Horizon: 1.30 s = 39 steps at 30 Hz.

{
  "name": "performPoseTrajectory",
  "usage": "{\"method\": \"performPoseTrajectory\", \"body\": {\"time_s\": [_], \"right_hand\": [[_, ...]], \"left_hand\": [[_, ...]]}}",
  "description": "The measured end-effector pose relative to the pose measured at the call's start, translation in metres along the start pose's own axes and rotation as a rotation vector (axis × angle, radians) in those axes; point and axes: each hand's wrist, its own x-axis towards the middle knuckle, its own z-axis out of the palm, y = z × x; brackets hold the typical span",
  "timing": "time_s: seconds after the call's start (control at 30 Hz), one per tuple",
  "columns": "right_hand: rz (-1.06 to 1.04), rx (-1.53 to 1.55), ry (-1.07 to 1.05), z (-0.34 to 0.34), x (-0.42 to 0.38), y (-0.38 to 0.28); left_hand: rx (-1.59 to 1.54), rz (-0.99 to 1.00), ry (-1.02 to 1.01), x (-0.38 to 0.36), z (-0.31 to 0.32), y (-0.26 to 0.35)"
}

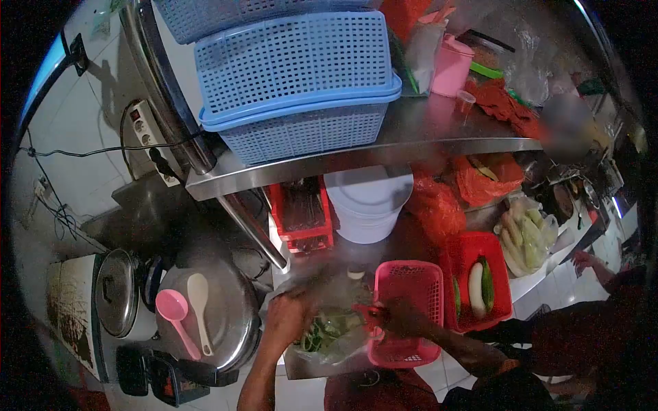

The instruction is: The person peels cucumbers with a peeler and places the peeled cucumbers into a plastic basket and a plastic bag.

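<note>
A clear plastic bag (336,353) with cut green vegetables (322,330) inside sits on the steel counter in front of me. My left hand (291,312) grips the bag's upper left edge, fingers closed. On the other side, my right hand (396,316) is closed at the bag's right edge, over the left part of a pink basket (439,294). Something reddish shows at its fingertips, too blurred to name. The basket's visible inside holds nothing I can make out. A small pale piece (356,272) lies behind the bag.
Right of the pink basket, a red basket (504,301) holds a white radish (476,291) and a cucumber (487,282). A white bucket (367,212) stands behind. A large lidded pot (233,308) bears a pink ladle (175,308) and a rice paddle (199,301). Another person's hand (589,264) shows right.
</note>
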Motion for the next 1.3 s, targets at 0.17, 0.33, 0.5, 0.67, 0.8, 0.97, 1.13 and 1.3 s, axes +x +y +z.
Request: {"method": "performPoseTrajectory", "body": {"time_s": [0.17,0.33,0.5,0.67,0.8,0.97,1.13,1.3], "right_hand": [[-0.626,0.303,0.180,-0.002,0.027,-0.076],[-0.492,0.083,0.597,-0.041,0.098,0.006],[-0.484,-0.486,0.200,-0.030,0.242,0.160],[-0.850,-0.679,-0.001,0.014,0.334,0.243],[-0.479,-0.946,-0.213,0.008,0.337,0.227],[-0.707,-0.366,0.206,-0.049,0.217,0.105],[-0.518,0.383,-0.172,-0.085,0.080,-0.035],[-0.852,0.312,0.004,0.007,0.073,-0.061]], "left_hand": [[-0.442,-0.008,0.347,0.038,-0.016,0.000],[-0.506,-0.010,0.330,0.023,-0.026,-0.011],[-0.234,0.053,0.261,-0.007,-0.047,0.015],[0.035,-0.329,0.311,-0.039,-0.015,-0.017],[-0.387,-0.308,0.381,-0.023,-0.008,-0.034],[-0.808,-0.337,0.607,0.006,-0.015,-0.017],[-0.769,-0.399,0.602,0.007,-0.025,-0.021],[-0.970,-0.257,0.612,0.025,-0.017,-0.027]]}}
